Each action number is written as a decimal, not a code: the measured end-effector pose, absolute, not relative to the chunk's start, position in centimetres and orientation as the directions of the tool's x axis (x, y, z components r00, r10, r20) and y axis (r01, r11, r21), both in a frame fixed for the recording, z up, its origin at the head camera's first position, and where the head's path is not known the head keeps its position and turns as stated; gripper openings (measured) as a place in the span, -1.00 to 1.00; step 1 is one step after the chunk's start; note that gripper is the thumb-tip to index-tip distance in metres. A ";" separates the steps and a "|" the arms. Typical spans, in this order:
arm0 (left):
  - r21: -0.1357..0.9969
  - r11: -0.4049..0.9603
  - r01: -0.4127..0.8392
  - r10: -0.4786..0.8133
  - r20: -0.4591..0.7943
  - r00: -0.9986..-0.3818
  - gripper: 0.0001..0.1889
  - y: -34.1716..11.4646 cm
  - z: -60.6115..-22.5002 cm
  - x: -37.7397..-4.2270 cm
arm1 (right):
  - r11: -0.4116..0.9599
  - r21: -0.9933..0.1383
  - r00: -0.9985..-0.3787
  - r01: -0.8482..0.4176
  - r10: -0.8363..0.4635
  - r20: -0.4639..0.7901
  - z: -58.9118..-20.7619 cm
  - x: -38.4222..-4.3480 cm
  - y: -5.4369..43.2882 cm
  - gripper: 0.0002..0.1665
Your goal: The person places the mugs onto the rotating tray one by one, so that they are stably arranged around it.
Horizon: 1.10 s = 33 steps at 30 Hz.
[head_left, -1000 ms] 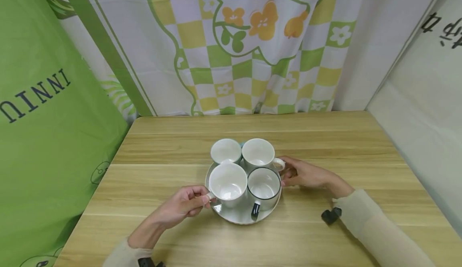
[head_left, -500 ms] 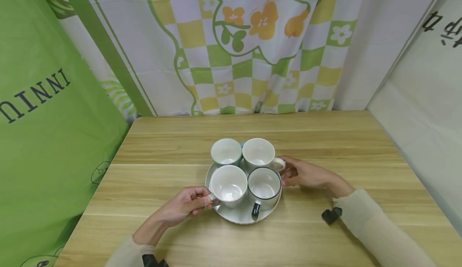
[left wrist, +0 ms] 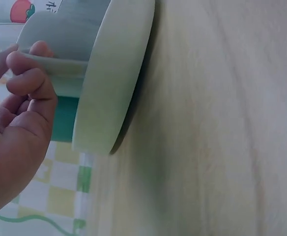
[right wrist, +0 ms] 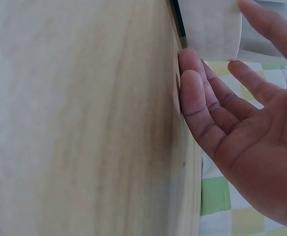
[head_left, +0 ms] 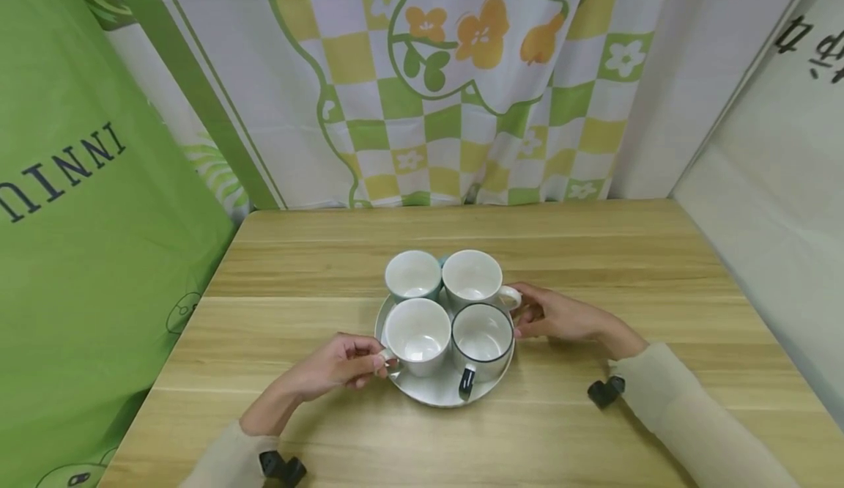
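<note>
A round white plate (head_left: 428, 394) on the wooden table bears several mugs, all upright and close together. My left hand (head_left: 339, 365) pinches the handle of the white mug (head_left: 418, 334) at the front left; the left wrist view shows the fingers (left wrist: 28, 81) bent at that handle. At the plate's right side my right hand (head_left: 554, 316) has its thumb by the black-rimmed mug (head_left: 483, 341), whose black handle points toward me. Its loosely bent fingers (right wrist: 192, 91) lie by the plate's edge; whether they press on it I cannot tell.
Behind on the plate stand a pale blue-green mug (head_left: 413, 275) at left and another white mug (head_left: 472, 277), its handle turned toward my right hand. A checked curtain (head_left: 461, 143) hangs behind the table (head_left: 593, 246). Green fabric (head_left: 99, 253) borders the left.
The front-left mug has shifted very slightly toward me and to the right, with my left hand on its handle. The right hand, plate and other mugs look unmoved.
</note>
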<state>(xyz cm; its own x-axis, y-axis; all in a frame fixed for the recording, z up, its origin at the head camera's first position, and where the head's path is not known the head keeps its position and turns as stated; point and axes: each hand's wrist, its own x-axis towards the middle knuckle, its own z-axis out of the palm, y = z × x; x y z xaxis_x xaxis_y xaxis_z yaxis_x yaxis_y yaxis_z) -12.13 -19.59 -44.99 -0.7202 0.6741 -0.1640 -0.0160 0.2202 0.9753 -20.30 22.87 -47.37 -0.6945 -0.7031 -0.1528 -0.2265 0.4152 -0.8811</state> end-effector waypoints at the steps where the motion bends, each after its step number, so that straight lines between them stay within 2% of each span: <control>1: 0.972 0.236 0.001 0.669 -0.162 -0.726 -0.72 -19.7 -44.9 -12.2 | 0.415 -0.881 -0.693 -0.227 -0.704 -0.153 -47.3 -20.3 22.9 -0.12; 9: 0.963 0.256 0.080 0.618 -0.099 -0.780 -0.70 -20.1 -44.6 -12.2 | 0.420 -0.879 -0.699 -0.226 -0.699 -0.154 -47.2 -20.3 22.9 -0.12; 19: 0.958 0.249 0.142 0.599 -0.037 -0.800 -0.72 -20.9 -44.7 -13.0 | 0.403 -0.888 -0.690 -0.223 -0.709 -0.149 -47.2 -20.3 22.8 -0.13; 26: 0.955 0.235 0.179 0.625 -0.008 -0.781 -0.75 -21.2 -44.9 -13.9 | 0.411 -0.883 -0.694 -0.226 -0.705 -0.150 -47.2 -20.2 22.8 -0.13; 33: 0.969 0.200 0.147 0.648 -0.018 -0.762 -0.74 -21.4 -45.1 -14.5 | 0.412 -0.883 -0.691 -0.225 -0.707 -0.154 -47.0 -20.1 22.8 -0.12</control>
